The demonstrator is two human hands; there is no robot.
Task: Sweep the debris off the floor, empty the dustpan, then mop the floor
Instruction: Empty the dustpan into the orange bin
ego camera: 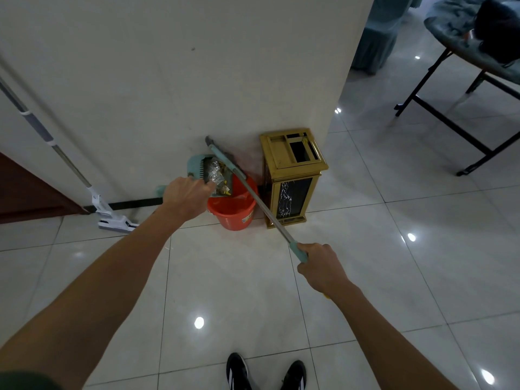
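Left hand [187,197] clamps tilted dustpan [205,170] over bucket [235,211]; right hand [320,267] fists broom [253,192]. Debris [218,175] probably snags, spilling past rim.

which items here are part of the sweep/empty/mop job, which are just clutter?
Job:
left hand tipping dustpan with debris over red bucket
right hand on broom
mop leaning on wall

Not in use:
gold bin
folding table
dark bag on it
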